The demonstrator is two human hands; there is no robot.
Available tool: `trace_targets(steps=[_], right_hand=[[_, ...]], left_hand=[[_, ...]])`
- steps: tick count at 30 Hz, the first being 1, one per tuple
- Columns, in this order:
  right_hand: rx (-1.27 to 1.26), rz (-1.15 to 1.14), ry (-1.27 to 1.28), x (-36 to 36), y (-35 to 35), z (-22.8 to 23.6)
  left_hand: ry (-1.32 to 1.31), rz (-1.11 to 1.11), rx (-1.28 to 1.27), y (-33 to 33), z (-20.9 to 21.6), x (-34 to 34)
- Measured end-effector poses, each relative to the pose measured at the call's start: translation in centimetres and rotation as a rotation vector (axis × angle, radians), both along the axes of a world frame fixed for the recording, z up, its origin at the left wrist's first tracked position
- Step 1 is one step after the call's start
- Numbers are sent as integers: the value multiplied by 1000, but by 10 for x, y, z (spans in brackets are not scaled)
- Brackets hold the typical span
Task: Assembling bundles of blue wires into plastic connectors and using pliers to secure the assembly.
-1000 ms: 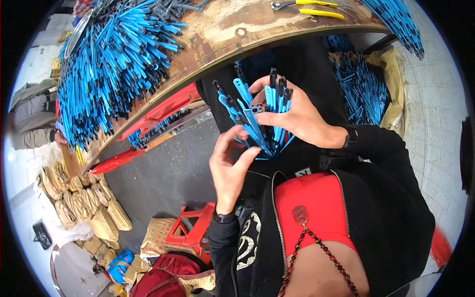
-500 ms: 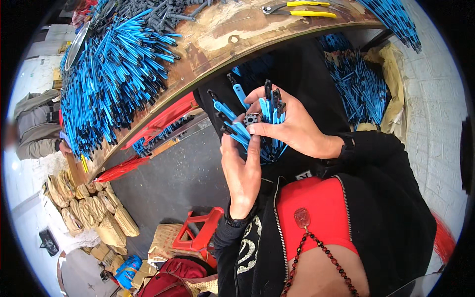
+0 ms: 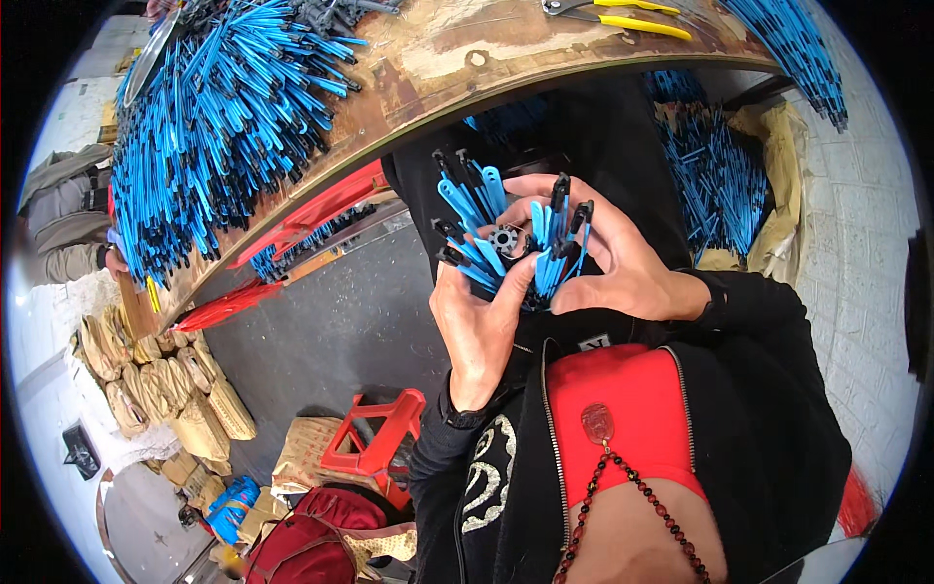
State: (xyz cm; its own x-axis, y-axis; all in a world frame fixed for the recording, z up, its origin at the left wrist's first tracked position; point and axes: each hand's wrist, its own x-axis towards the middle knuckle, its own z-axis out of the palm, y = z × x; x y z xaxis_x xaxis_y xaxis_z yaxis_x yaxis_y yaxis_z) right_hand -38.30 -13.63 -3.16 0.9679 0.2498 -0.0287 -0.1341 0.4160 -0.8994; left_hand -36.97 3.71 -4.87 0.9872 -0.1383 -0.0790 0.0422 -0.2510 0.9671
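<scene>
Over my lap I hold a bundle of blue ribs (image 3: 457,202) with black ends, arranged around a dark notched hub (image 3: 504,239); it looks like an umbrella frame. My left hand (image 3: 472,326) is closed on the near left side of the bundle, its thumb reaching up near the hub. On the other side, my right hand (image 3: 637,268) curves around the ribs with its fingers behind them. The ribs splay outward in clusters on both sides of the hub. Their lower parts are hidden by my hands.
A wooden workbench (image 3: 418,102) curves ahead, bearing a large pile of blue ribs (image 3: 219,127), grey parts (image 3: 336,12) and yellow-handled pliers (image 3: 637,23). More ribs (image 3: 715,185) fill a sack at right. A red stool (image 3: 365,457) and wrapped packages (image 3: 170,389) are lower left. Another person (image 3: 73,224) stands far left.
The hub shows more fully and sits slightly lower right. My right thumb has moved off the hub to the lower right, and its fingers have spread around the ribs. My left thumb has shifted right.
</scene>
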Motion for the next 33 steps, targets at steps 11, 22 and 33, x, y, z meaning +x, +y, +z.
trace_targets(steps=[11,22,33], right_hand=[[7,-55,-102,-6,-4,-13],[27,-81,-105,-10,-4,-12],[59,181,268,-4,-5,-43]], left_hand=[[16,-35,-31,3,4,-5],[-27,-95,-4,7,0,-10],[-25,-410,-251,36,16,24]])
